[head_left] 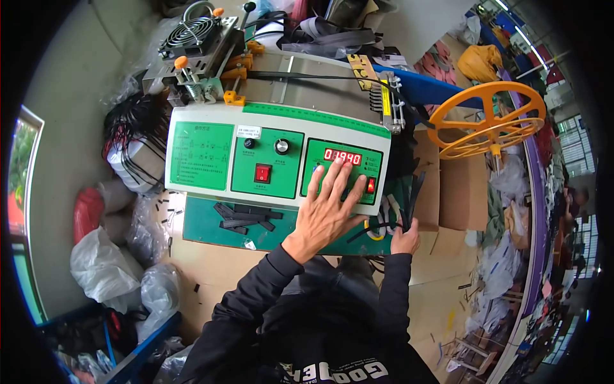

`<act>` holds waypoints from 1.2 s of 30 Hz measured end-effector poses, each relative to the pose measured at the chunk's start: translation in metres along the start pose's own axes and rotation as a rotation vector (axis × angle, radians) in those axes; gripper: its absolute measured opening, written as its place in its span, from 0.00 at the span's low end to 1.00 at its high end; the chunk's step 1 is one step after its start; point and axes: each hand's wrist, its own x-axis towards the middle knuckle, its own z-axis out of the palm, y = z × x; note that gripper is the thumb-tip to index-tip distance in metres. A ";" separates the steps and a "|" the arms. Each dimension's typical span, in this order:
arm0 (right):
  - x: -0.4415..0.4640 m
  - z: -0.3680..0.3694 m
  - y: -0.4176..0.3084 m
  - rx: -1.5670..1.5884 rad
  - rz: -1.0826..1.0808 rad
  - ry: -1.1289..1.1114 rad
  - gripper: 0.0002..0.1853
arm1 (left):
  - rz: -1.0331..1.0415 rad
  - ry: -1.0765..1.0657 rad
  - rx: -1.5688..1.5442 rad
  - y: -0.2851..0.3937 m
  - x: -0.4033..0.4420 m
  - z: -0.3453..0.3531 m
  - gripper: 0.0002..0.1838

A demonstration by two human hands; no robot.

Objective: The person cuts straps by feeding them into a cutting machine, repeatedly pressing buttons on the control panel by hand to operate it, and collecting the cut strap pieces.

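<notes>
My left hand [325, 208] lies over the right-hand control panel [313, 179] of a white and green strap-cutting machine [281, 120], fingers stretched out and apart, fingertips just below the red digital display [343, 157]. The keys under the fingers are hidden. Closed at the machine's front right corner, my right hand [405, 238] grips black webbing straps [416, 195]; one end curves left over the green table edge. Beside it, yellow-handled scissors [374, 232] lie partly hidden. Several short cut black strips [246, 216] rest on the green table [204, 227].
An orange reel [489, 120] stands to the right, with a black strap [307, 76] running across the machine top. Below the reel is a cardboard box [460, 182]. Clamps and a fan [190, 33] stand at the upper left. Plastic bags [105, 265] crowd the left floor.
</notes>
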 end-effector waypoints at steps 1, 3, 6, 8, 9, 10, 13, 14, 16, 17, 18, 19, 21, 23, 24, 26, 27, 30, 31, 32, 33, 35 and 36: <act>-0.001 0.001 0.001 0.003 0.005 -0.002 0.14 | 0.004 -0.005 0.002 0.000 0.000 0.000 0.40; 0.000 0.003 0.003 0.004 -0.008 0.010 0.14 | 0.012 0.016 0.011 0.000 -0.001 0.002 0.41; 0.000 0.005 0.005 0.005 -0.021 0.024 0.13 | 0.022 0.038 0.019 0.000 -0.001 0.004 0.43; 0.000 0.004 0.005 0.008 -0.014 0.014 0.13 | 0.012 0.034 0.013 0.000 -0.001 0.004 0.41; 0.000 0.004 0.005 0.010 -0.010 0.009 0.13 | 0.007 0.033 0.009 0.001 -0.001 0.004 0.41; 0.001 0.003 0.004 0.012 -0.007 0.004 0.13 | 0.003 0.032 0.006 0.001 0.000 0.004 0.40; 0.002 0.004 0.005 -0.009 0.001 -0.016 0.17 | 0.002 0.030 0.007 0.001 0.000 0.003 0.40; 0.002 0.004 0.005 -0.020 0.004 -0.027 0.19 | 0.000 0.029 0.008 0.001 0.000 0.003 0.40; 0.000 0.004 0.006 -0.030 0.010 -0.038 0.21 | 0.000 0.026 0.009 0.001 -0.001 0.003 0.40; 0.000 0.004 0.007 -0.035 0.004 -0.033 0.21 | 0.001 0.026 0.009 0.002 -0.001 0.003 0.40; -0.001 0.004 0.007 -0.040 -0.002 -0.028 0.21 | 0.001 0.025 0.010 0.002 -0.001 0.003 0.40; -0.001 0.004 0.007 -0.044 -0.009 -0.022 0.21 | 0.001 0.026 0.010 0.002 -0.001 0.003 0.40; 0.000 0.004 0.006 -0.042 -0.017 -0.015 0.22 | 0.002 0.029 0.018 0.001 0.000 0.003 0.39; -0.001 0.004 0.009 -0.037 -0.017 -0.008 0.22 | 0.013 0.030 0.013 0.002 -0.001 0.003 0.41; -0.001 0.005 0.009 -0.032 -0.018 -0.002 0.22 | 0.018 0.033 0.013 0.002 -0.001 0.003 0.42; 0.000 0.006 0.005 -0.018 -0.021 0.005 0.22 | 0.026 0.040 0.022 0.000 0.000 0.002 0.42; 0.000 0.004 0.003 -0.018 -0.013 0.000 0.20 | 0.019 0.036 0.017 0.000 0.000 0.002 0.42; -0.001 0.000 0.000 -0.024 0.018 -0.017 0.16 | -0.003 0.020 -0.005 0.002 0.000 0.002 0.40; -0.001 -0.001 0.000 -0.021 0.018 -0.015 0.16 | -0.001 0.022 -0.003 0.002 0.000 0.002 0.40; -0.001 -0.001 0.000 -0.024 0.021 -0.016 0.16 | 0.000 0.022 -0.002 0.002 0.000 0.003 0.40; -0.001 -0.001 0.000 -0.028 0.023 -0.018 0.16 | -0.001 0.022 0.000 0.002 0.000 0.003 0.40; -0.001 -0.001 -0.001 -0.034 0.025 -0.024 0.16 | -0.005 0.021 0.004 0.002 0.000 0.003 0.40; -0.001 -0.002 -0.001 -0.032 0.023 -0.024 0.16 | -0.006 0.023 0.007 0.002 0.000 0.002 0.40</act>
